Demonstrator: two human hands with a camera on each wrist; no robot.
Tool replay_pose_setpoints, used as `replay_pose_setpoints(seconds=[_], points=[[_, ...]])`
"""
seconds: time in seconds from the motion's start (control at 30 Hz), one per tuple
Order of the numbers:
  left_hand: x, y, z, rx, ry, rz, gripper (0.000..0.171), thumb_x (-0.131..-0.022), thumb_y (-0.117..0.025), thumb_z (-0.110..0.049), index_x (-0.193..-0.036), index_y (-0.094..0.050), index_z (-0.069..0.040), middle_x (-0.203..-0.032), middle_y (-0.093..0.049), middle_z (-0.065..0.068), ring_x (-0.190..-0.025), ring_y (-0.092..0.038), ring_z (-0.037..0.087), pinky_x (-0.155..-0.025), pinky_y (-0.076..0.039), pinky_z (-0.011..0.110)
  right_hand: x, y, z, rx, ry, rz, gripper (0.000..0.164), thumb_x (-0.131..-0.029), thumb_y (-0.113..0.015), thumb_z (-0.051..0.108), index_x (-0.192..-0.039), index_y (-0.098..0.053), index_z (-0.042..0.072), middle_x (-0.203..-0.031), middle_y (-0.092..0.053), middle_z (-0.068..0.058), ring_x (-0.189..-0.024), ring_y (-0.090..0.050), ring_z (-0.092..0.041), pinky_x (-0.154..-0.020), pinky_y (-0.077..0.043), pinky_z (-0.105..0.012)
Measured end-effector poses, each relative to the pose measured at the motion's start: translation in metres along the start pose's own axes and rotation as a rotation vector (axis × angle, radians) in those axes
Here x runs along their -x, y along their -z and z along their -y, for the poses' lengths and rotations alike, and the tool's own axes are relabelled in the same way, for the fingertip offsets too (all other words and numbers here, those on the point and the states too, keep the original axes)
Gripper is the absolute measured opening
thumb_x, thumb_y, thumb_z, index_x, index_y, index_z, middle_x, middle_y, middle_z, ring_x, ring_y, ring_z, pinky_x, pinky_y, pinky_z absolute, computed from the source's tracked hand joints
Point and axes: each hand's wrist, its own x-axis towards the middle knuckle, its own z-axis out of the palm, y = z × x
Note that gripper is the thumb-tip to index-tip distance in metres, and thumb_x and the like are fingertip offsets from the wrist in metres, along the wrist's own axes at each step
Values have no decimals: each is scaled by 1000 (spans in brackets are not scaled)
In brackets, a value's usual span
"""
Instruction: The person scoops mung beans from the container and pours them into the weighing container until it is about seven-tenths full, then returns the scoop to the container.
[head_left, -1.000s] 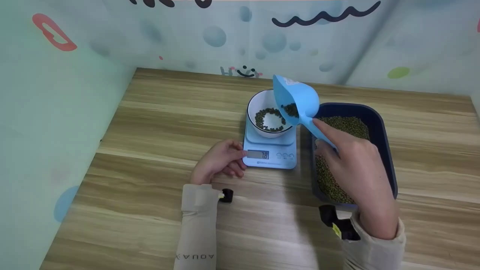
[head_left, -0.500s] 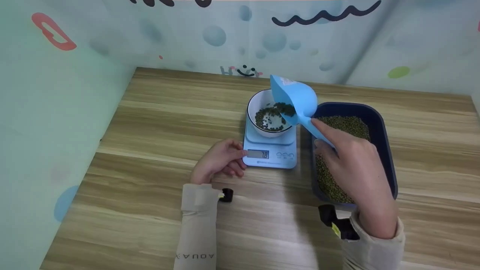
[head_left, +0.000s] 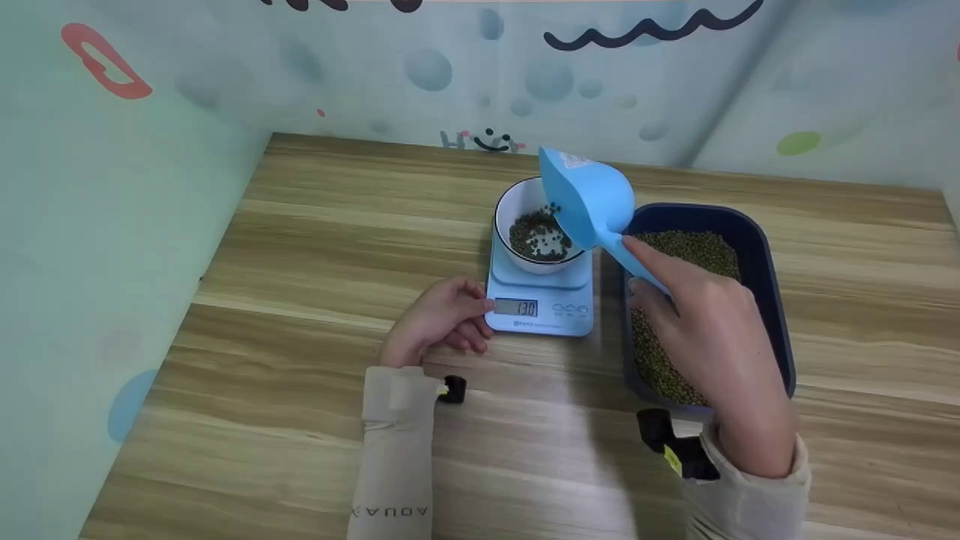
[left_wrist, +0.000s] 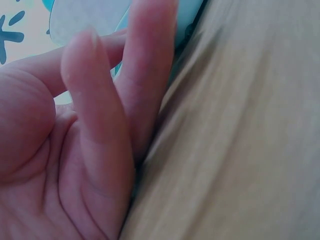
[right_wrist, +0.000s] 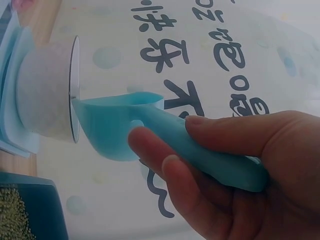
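Note:
My right hand [head_left: 709, 322] grips the handle of a light blue scoop [right_wrist: 112, 127], seen close up in the right wrist view. The scoop is tipped over a white bowl [head_left: 519, 201] with a dark rim. Small green beans [head_left: 529, 229], which look like mung beans, lie in the bowl, and a few are at the scoop's lip. Under the bowl stands a light blue kitchen scale [head_left: 555, 324], its display [head_left: 516, 307] reading 130. At the scale's left edge, my left hand [head_left: 442, 311] touches it with relaxed, slightly bent fingers [left_wrist: 97, 115].
Right of the scale, a dark blue tub [head_left: 776, 330] of green beans stands partly beneath my right hand and forearm. The wooden table [head_left: 337, 240] ends at a printed backdrop [head_left: 420, 105] behind and at the left.
Beans slid from the tipped scoop into the bowl, covering more of its bottom. The display rose from 78 to 130. The scoop moved slightly left; my left hand stayed at the scale.

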Motion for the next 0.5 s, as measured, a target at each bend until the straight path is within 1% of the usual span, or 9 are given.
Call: replay_pose_setpoints(seconds=[0.13, 0.5], points=[[0, 0, 0, 9, 2, -8, 25, -90, -60, -22, -107, -48, -7, -77, -66, 16, -58, -66, 23, -44, -50, 26, 0, 0, 0, 3, 7, -8, 45, -86, -63, 7, -129, -54, 18, -102, -68, -8, -60, -51, -16, -55, -39, -31], [1, 0, -1, 12, 17, -8, 25, -90, -60, -23, -106, -49, -8, -79, -66, 16, -60, -67, 23, -46, -51, 26, 1, 2, 1, -16, -13, 1, 47, -86, -63, 6, -129, -54, 21, -107, -67, -8, -72, -60, -18, -63, -48, -37]])
